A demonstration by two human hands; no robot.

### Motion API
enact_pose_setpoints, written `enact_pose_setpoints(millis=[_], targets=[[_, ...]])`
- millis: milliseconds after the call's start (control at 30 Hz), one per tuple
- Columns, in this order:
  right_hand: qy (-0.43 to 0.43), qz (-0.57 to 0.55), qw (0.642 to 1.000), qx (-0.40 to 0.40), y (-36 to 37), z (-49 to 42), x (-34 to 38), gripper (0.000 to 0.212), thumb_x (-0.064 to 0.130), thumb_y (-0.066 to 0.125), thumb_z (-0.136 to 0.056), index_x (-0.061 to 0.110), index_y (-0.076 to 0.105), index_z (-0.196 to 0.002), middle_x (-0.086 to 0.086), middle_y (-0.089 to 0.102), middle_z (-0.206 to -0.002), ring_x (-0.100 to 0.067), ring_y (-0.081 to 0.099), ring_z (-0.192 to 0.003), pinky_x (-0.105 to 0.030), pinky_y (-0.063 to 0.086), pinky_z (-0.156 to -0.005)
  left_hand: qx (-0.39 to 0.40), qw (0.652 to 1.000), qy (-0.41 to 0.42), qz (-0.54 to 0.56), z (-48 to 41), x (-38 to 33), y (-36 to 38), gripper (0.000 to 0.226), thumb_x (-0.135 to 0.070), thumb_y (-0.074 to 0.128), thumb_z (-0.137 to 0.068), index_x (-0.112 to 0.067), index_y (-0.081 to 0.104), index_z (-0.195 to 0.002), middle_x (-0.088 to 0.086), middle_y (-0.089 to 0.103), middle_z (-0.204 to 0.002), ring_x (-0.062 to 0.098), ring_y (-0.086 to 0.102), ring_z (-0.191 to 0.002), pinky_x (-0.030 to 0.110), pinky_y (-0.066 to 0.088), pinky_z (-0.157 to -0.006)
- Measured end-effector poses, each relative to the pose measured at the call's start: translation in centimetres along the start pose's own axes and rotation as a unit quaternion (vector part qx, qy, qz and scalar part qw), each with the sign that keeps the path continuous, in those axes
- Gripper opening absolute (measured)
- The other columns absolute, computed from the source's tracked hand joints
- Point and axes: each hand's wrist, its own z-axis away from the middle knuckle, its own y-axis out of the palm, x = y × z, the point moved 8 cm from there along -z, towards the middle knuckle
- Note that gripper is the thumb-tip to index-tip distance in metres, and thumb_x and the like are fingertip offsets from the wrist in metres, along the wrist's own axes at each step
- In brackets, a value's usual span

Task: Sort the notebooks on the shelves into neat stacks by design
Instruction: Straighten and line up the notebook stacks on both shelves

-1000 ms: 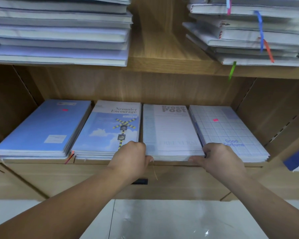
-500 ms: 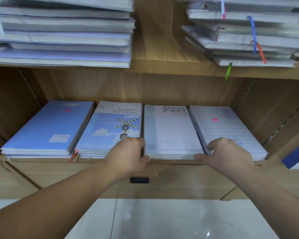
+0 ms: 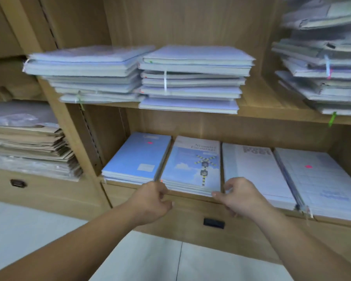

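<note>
Four notebook stacks lie side by side on the lower shelf (image 3: 190, 196): plain blue (image 3: 138, 157), a sky design with a crossing sign (image 3: 193, 169), a white "Prose Poet" stack (image 3: 255, 173) and a grid design (image 3: 320, 179). My left hand (image 3: 152, 199) has curled fingers at the front-left corner of the sky stack. At that stack's front-right corner, my right hand (image 3: 239, 197) pinches with thumb and fingers, in the gap beside the white stack.
The upper shelf holds two tall piles of wrapped pale notebooks (image 3: 85, 74) (image 3: 193, 80), and a messier pile (image 3: 322, 74) at the right. Brown envelopes (image 3: 28, 142) fill the left bay. Drawers with dark handles (image 3: 213, 223) sit below, above a tiled floor.
Both hands moved left from the sides of the white "Prose Poet" stack to the front corners of the sky-design stack. My view swung up and left.
</note>
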Motion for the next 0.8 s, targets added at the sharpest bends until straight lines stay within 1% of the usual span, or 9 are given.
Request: enact_pose_setpoints(millis=[67,100,167,267,367,433,533,667,800], targets=[[0.028,0.001,0.999,0.016,0.4,-0.6,-0.4,0.043,0.053,0.077,-0.077,0.014,0.061,-0.086,-0.004,0.069,-0.058,-0.025,0.071,-0.052,-0.039,0.058,-0.065,-0.042,0.998,-0.030,0.048,-1.1,1.7,0.1,0.024,-0.036,0.071,-0.086,-0.013,0.063,-0.088,0.002,0.067,-0.081,0.021,0.066,-0.083,0.016,0.042,-0.062],[0.038,-0.001,0.999,0.018,0.7,-1.1,-0.5,0.041,0.051,0.077,-0.078,0.013,0.063,-0.085,-0.005,0.069,-0.056,-0.026,0.071,-0.050,-0.037,0.055,-0.060,-0.052,0.996,-0.027,0.062,-1.9,2.4,0.3,0.022,-0.033,0.070,-0.087,-0.012,0.063,-0.088,0.002,0.068,-0.079,0.021,0.066,-0.080,0.015,0.040,-0.056],[0.046,-0.002,0.999,0.019,0.8,-2.0,-0.5,0.037,0.046,0.077,-0.081,0.011,0.065,-0.081,-0.006,0.071,-0.056,-0.026,0.071,-0.050,-0.030,0.047,-0.051,-0.061,0.997,-0.011,0.052,-3.6,2.9,0.5,0.024,-0.035,0.070,-0.087,-0.014,0.057,-0.081,0.000,0.062,-0.071,0.019,0.060,-0.071,0.021,0.037,-0.052],[0.054,0.021,0.998,0.041,1.8,-2.4,-0.1,0.040,0.047,0.074,-0.083,0.011,0.060,-0.074,-0.007,0.071,-0.057,-0.024,0.071,-0.049,-0.028,0.045,-0.051,-0.050,0.998,-0.017,0.023,-5.4,3.3,1.0,0.034,-0.042,0.070,-0.086,-0.017,0.052,-0.072,-0.003,0.056,-0.068,0.018,0.057,-0.069,0.027,0.035,-0.056],[0.056,0.077,0.994,0.056,3.0,-2.7,0.3,0.043,0.052,0.067,-0.088,0.010,0.062,-0.076,-0.003,0.072,-0.057,-0.021,0.071,-0.050,-0.030,0.053,-0.059,-0.024,1.000,-0.018,0.008,-5.8,3.8,2.1,0.038,-0.047,0.067,-0.088,-0.018,0.048,-0.071,0.000,0.057,-0.071,0.024,0.060,-0.073,0.029,0.039,-0.060],[0.062,0.081,0.993,0.057,3.4,-2.6,0.7,0.042,0.051,0.063,-0.091,0.010,0.061,-0.083,-0.002,0.072,-0.057,-0.019,0.071,-0.050,-0.029,0.054,-0.059,-0.032,0.999,-0.010,0.022,-5.9,3.9,2.1,0.035,-0.046,0.067,-0.090,-0.021,0.046,-0.077,0.000,0.061,-0.078,0.025,0.062,-0.080,0.029,0.041,-0.062],[0.067,0.093,0.991,0.064,3.7,-2.2,1.3,0.042,0.050,0.061,-0.094,0.009,0.062,-0.084,-0.002,0.073,-0.059,-0.018,0.072,-0.051,-0.026,0.049,-0.056,-0.040,0.999,-0.001,0.015,-6.2,3.4,1.9,0.034,-0.046,0.064,-0.092,-0.021,0.043,-0.083,-0.002,0.058,-0.082,0.023,0.059,-0.080,0.028,0.039,-0.064],[0.066,0.076,0.993,0.056,3.7,-2.1,1.5,0.039,0.044,0.062,-0.096,0.007,0.059,-0.085,-0.004,0.073,-0.059,-0.022,0.072,-0.054,-0.026,0.048,-0.054,-0.040,0.999,-0.008,-0.020,-6.8,3.3,2.3,0.033,-0.049,0.059,-0.095,-0.018,0.047,-0.096,0.003,0.064,-0.094,0.026,0.065,-0.092,0.030,0.042,-0.067],[0.061,0.043,0.996,0.040,3.9,-2.5,1.1,0.035,0.037,0.066,-0.095,0.005,0.058,-0.085,-0.007,0.072,-0.058,-0.025,0.072,-0.053,-0.029,0.050,-0.054,-0.039,0.999,-0.009,-0.031,-6.9,3.3,2.6,0.040,-0.050,0.057,-0.097,-0.012,0.052,-0.107,0.008,0.066,-0.098,0.028,0.066,-0.091,0.030,0.042,-0.065]])
